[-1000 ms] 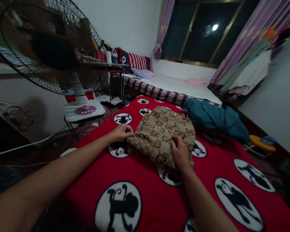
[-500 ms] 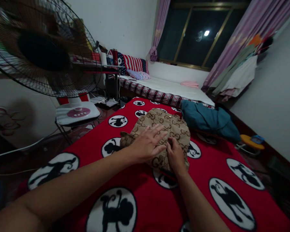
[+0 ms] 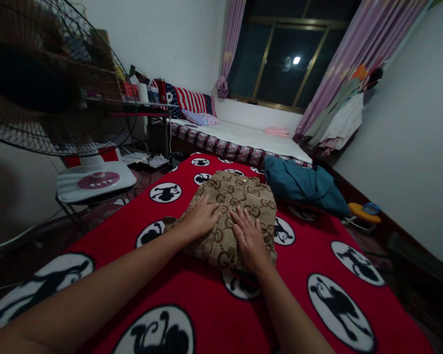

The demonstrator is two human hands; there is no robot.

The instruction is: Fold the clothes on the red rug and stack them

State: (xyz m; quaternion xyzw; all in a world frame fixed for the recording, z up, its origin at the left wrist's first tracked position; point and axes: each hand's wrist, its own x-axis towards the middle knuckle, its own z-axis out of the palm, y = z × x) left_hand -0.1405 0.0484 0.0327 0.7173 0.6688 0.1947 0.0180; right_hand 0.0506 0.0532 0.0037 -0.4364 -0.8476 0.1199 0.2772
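Note:
A folded tan garment (image 3: 225, 196) with a brown letter pattern lies on a red blanket (image 3: 221, 314) with black and white round figures. My left hand (image 3: 201, 219) rests on the garment's left part, fingers spread. On its right part my right hand (image 3: 249, 238) lies flat, fingers apart and pointing away from me. A small fold of the cloth sticks out at the left, beside my left wrist. Neither hand grips anything.
A teal bundle of cloth (image 3: 304, 184) lies at the blanket's far right. A fan (image 3: 92, 113) stands close at the left, above a white base (image 3: 96, 179). Beyond is a bed (image 3: 243, 135) under a window. A yellow stool (image 3: 363, 212) is at the right.
My left hand has moved left, off the garment's middle. My right hand has opened from curled fingers to lie flat. The view has shifted slightly to the right.

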